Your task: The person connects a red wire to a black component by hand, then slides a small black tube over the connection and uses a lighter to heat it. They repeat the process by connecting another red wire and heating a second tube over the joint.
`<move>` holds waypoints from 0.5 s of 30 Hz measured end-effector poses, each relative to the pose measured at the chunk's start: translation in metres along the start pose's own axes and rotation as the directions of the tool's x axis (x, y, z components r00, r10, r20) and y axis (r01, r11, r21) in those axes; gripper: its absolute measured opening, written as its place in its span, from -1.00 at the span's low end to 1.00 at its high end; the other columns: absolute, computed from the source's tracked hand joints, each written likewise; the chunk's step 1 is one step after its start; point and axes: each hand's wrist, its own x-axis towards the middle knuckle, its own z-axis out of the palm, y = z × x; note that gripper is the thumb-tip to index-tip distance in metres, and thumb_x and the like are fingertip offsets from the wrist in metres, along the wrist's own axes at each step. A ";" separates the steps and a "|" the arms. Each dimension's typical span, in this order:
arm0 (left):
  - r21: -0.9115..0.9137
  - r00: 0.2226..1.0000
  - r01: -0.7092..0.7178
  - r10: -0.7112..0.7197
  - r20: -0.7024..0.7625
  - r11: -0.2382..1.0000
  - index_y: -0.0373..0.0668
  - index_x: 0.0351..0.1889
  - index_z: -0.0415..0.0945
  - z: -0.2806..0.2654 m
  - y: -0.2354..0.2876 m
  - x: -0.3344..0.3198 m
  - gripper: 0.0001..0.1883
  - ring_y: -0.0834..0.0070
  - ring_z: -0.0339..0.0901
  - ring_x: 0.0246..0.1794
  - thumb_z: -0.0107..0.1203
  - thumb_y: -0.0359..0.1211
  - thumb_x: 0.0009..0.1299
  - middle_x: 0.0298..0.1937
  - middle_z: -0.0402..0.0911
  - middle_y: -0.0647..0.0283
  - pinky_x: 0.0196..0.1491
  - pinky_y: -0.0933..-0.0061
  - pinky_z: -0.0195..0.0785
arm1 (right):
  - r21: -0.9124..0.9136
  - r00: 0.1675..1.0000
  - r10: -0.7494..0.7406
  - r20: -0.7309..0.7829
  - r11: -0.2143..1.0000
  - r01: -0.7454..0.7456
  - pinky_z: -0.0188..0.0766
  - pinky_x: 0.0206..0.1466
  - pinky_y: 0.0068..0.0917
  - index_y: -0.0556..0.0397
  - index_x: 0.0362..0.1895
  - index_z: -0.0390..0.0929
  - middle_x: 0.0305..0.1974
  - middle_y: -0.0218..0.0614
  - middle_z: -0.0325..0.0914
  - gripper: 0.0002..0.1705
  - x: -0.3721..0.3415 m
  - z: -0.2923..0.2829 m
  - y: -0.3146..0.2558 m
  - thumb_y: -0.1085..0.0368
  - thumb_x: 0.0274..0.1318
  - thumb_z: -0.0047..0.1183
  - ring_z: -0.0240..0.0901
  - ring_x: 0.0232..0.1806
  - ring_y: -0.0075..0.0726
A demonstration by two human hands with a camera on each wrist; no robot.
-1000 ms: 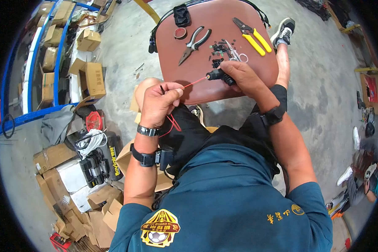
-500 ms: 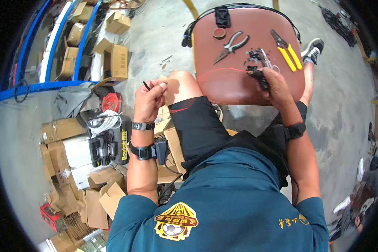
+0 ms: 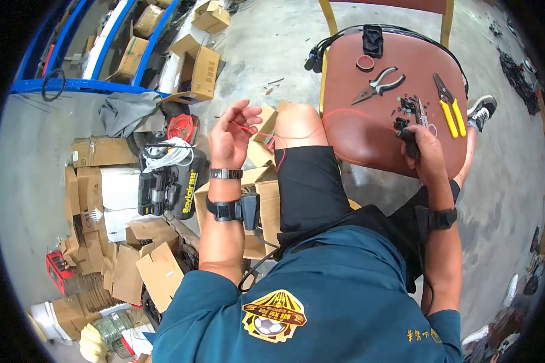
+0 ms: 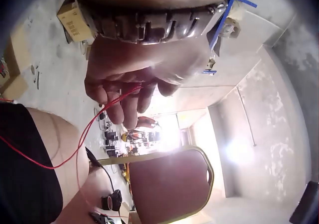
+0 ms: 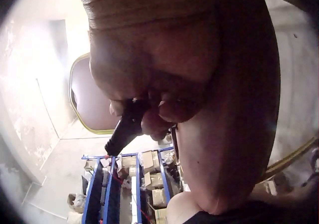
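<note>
My left hand (image 3: 233, 130) is raised beyond the left knee, palm showing and fingers loosely bent. A thin red wire (image 3: 312, 134) lies across those fingers; in the left wrist view the doubled wire (image 4: 89, 126) runs into them. From there it loops over the thigh and onto the brown chair seat (image 3: 369, 142). At the seat's near right side, my right hand (image 3: 431, 154) grips a black cylindrical connector (image 5: 124, 131), its narrower end sticking out past the fingers. Scissors (image 3: 424, 115) and small black pieces (image 3: 404, 107) lie just beyond this hand.
On the seat are grey-handled pliers (image 3: 378, 85), yellow-handled wire strippers (image 3: 449, 109), a tape roll (image 3: 364, 63) and a black case (image 3: 373, 41). Black cable (image 3: 406, 33) runs round its far edge. Cardboard boxes (image 3: 124, 272) and a black tool case (image 3: 163, 181) stand to the left.
The left hand has moved away from the connector and its fingers have loosened; its thin black item no longer shows. The wire hangs slack. The camera view has swung left.
</note>
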 end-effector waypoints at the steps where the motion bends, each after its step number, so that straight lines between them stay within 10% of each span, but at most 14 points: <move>1: 0.042 1.000 0.006 -0.006 0.006 0.999 -0.25 0.17 0.45 -0.001 0.001 0.001 -0.55 0.26 0.61 -0.18 -0.22 -0.11 0.59 -0.01 0.65 -0.03 -0.14 0.34 0.43 | -0.023 1.000 0.013 0.003 1.000 -0.013 0.17 -0.67 -0.67 0.07 -0.04 0.51 -0.52 -0.40 0.47 -0.57 -0.001 0.001 -0.002 -0.03 0.47 -0.19 0.28 -0.69 -0.60; 10: 0.001 0.994 -0.093 0.092 0.065 0.996 -0.21 0.20 0.44 -0.016 0.021 -0.016 -0.53 0.36 0.53 -0.39 -0.13 -0.04 0.58 -0.18 0.66 0.06 -0.32 0.40 0.39 | -0.234 0.988 0.102 -0.115 0.964 -0.127 0.33 -0.59 -0.62 0.10 0.04 0.49 -0.45 -0.43 0.49 -0.69 -0.006 0.024 -0.013 0.19 0.34 0.05 0.40 -0.60 -0.61; 15: -0.015 0.974 -0.201 0.201 0.107 0.980 -0.32 0.15 0.42 -0.004 0.024 -0.026 -0.62 0.27 0.61 -0.15 0.03 -0.51 0.34 -0.06 0.62 0.00 -0.06 0.30 0.50 | -0.430 0.996 0.035 -0.083 0.900 -0.067 0.46 -0.42 -0.47 0.16 0.11 0.46 -0.38 -0.26 0.57 -0.59 -0.011 0.033 -0.020 0.24 0.25 0.13 0.52 -0.46 -0.47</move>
